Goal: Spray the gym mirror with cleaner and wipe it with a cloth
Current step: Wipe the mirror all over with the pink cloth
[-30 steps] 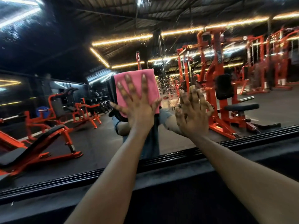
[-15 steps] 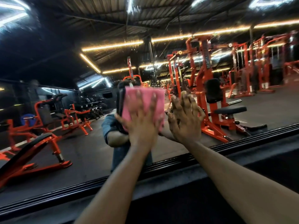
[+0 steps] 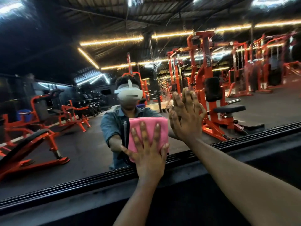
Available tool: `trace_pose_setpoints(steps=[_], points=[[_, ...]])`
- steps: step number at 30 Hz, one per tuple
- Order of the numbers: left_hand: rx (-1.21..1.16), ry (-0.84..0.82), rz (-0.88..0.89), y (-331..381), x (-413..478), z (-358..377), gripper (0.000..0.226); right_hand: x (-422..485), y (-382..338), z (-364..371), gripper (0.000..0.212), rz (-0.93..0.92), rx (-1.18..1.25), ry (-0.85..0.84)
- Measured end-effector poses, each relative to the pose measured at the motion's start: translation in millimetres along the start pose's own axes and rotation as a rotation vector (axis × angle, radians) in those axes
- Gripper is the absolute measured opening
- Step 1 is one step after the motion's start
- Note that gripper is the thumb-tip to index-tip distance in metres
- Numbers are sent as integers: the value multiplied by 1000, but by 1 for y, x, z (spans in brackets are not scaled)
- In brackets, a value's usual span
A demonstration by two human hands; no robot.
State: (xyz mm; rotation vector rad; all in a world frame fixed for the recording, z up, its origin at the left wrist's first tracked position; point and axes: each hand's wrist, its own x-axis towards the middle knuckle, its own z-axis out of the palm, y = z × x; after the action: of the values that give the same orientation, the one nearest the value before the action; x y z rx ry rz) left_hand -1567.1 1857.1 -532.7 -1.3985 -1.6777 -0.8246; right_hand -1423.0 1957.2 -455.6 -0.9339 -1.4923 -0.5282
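The gym mirror (image 3: pixel 68 152) fills the view in front of me and reflects orange machines and a person in a headset. A folded pink cloth (image 3: pixel 147 126) lies flat against the glass near the mirror's lower edge. My left hand (image 3: pixel 147 152) presses it there with straight, spread fingers. Just to the right and higher, my right hand (image 3: pixel 187 116) rests flat on the bare glass, fingers straight. Fine spray droplets speckle the glass above my right hand. No spray bottle is in view.
A black ribbed frame rail (image 3: pixel 244 141) runs along the mirror's bottom edge, with a dark ledge (image 3: pixel 81 209) below it. Everything else seen, benches and racks, is a reflection.
My left hand has slid the pink cloth down the glass, from about head height to just above the frame rail. My right hand has stayed flat on the mirror.
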Motion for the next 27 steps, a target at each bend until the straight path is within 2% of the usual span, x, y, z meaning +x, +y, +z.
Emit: trace_pose_setpoints(steps=[4, 7, 9, 27], points=[[-13, 47, 13, -18, 23, -13, 77, -2, -1, 2, 62, 12, 10, -4], [-58, 97, -168, -34, 63, -35, 74, -2, -2, 6, 62, 16, -42, 15], [-59, 115, -229, -34, 77, -45, 76, -1, -2, 7, 62, 19, -46, 24], [-99, 166, -224, -28, 71, -43, 79, 0, -3, 7, 62, 12, -81, 69]])
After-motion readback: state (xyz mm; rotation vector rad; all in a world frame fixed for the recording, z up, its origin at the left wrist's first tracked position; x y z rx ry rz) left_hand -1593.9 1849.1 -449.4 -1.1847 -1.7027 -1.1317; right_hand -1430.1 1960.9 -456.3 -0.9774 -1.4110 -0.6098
